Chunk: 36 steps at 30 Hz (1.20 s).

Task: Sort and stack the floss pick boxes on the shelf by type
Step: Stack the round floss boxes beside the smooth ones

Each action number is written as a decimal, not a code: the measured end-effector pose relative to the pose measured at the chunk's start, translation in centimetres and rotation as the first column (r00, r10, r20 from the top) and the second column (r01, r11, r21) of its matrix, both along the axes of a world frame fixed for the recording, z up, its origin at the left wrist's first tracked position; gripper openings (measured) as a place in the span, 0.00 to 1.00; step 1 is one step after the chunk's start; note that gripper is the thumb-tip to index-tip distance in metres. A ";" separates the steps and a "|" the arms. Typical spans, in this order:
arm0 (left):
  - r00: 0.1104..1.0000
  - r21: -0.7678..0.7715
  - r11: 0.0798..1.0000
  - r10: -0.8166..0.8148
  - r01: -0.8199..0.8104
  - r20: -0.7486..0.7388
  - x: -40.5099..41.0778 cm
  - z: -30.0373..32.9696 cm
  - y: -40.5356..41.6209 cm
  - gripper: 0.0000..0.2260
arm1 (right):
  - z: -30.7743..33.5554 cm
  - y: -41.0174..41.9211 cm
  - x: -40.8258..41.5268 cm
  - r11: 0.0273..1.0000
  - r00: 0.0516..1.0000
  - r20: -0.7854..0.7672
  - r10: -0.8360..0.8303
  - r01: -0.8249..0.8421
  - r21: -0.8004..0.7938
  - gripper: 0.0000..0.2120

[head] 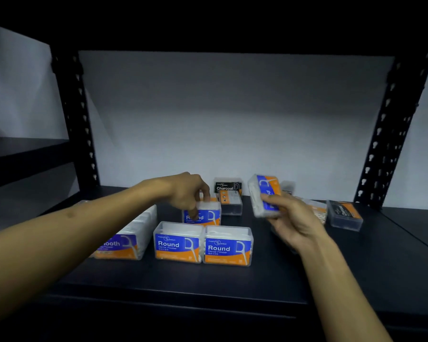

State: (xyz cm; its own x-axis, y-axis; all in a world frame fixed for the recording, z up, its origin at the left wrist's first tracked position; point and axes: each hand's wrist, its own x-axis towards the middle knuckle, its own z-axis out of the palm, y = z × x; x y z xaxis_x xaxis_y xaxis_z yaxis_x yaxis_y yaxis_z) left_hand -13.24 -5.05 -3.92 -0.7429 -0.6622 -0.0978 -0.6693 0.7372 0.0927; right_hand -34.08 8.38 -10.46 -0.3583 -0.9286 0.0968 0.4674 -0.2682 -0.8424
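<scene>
The left hand (185,191) pinches a Round box (203,214) standing mid-shelf (232,287), behind two Round boxes near the front edge. The right hand (289,218) grips a tilted box (265,196) above the shelf.

Two clear boxes (178,241) (227,245) side by side at the shelf's front edge (208,287) read "Round Dental Flosser". Left of them, a box (124,243) shows "ooth", its start hidden. Behind them, one box (203,214) reads "Round" partly covered; farther back, a black-labelled box (227,186) reads "Charcoal".
</scene>
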 end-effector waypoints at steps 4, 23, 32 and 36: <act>1.000 0.023 1.000 0.010 -0.010 -0.013 0.1 -0.1 0.1 0.26 | 0.1 -0.2 0.2 0.983 0.979 -0.129 -0.158 0.168 0.077 0.18; 1.000 0.063 0.998 0.000 0.001 -0.015 0.8 0.1 0.2 0.25 | 2.3 0.5 -1.2 0.959 0.468 -0.884 -0.002 0.252 0.132 0.22; 0.999 0.167 0.986 -0.016 0.024 -0.051 1.8 1.1 -0.1 0.20 | 0.4 -0.2 0.4 0.964 0.201 -0.970 0.136 0.197 0.176 0.21; 0.997 0.154 0.988 -0.016 0.026 -0.070 1.8 0.7 -0.6 0.16 | 0.7 0.5 1.2 0.976 0.196 -0.973 0.120 0.155 0.152 0.12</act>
